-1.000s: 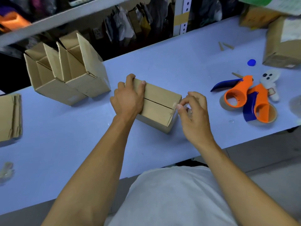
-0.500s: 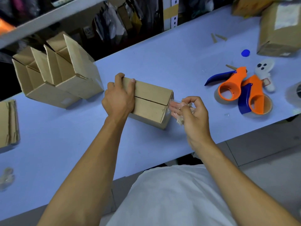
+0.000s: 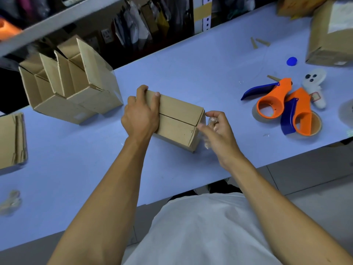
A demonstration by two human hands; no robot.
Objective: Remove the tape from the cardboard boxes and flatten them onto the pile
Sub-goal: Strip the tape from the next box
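A closed box [image 3: 176, 119] sits on the blue counter [image 3: 72, 169], near its front edge and about the middle of the view, with the seam between its two top flaps showing as a dark line. The left hand [image 3: 141, 116] lies over the box's left end, its fingers [image 3: 150, 102] curled over the far edge and clasping the cardboard. The right hand [image 3: 217, 131] is at the box's right end, its fingers pinched around a crumpled wad of clear tape [image 3: 211, 124]; a strip of the tape hangs down beside the box's end face, and whether it is stuck there cannot be told.

To the left, two open boxes [image 3: 70, 88] stand together with their flaps up, touching one another. At the far left edge lies flattened cardboard [image 3: 12, 140], and nearer the front left corner a blurred clump of clear tape [image 3: 10, 204]. To the right of the hands lie two orange and blue tape dispensers [image 3: 286, 109], one overlapping the other, with a small white toy [image 3: 315, 87] just beyond them and a blue cap [image 3: 291, 61] farther back. A closed box [image 3: 330, 35] stands at the far right corner.
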